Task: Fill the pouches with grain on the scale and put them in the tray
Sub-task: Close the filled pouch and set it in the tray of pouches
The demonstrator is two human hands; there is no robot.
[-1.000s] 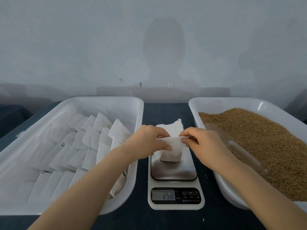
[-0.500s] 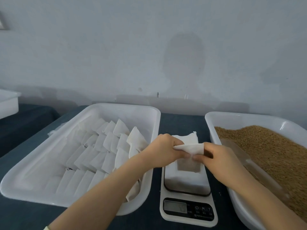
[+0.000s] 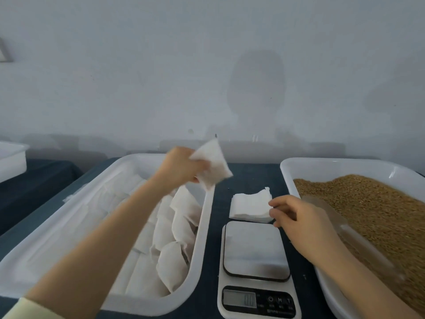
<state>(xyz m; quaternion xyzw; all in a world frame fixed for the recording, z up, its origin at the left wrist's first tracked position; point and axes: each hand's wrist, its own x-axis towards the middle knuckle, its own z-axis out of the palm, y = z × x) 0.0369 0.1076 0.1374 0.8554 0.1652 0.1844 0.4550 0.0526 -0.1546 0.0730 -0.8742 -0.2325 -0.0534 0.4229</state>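
My left hand [image 3: 181, 166] grips the filled pouch [image 3: 212, 164] by one end, above the tray [image 3: 202, 229], ready to set it in. My right hand [image 3: 296, 217], fingers curled, is at the stack [image 3: 249, 207] of empties behind the bare scale [image 3: 255, 249], likely for the next one. I cannot tell if it pinches one.

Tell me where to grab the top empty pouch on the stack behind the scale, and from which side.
Pinch the top sheet of the stack at its right edge, coming from the right. The stack lies flat, and that edge looks ruffled and lifted, so one layer should peel off there. The right hand is beside it; the left hand holds a filled pouch.
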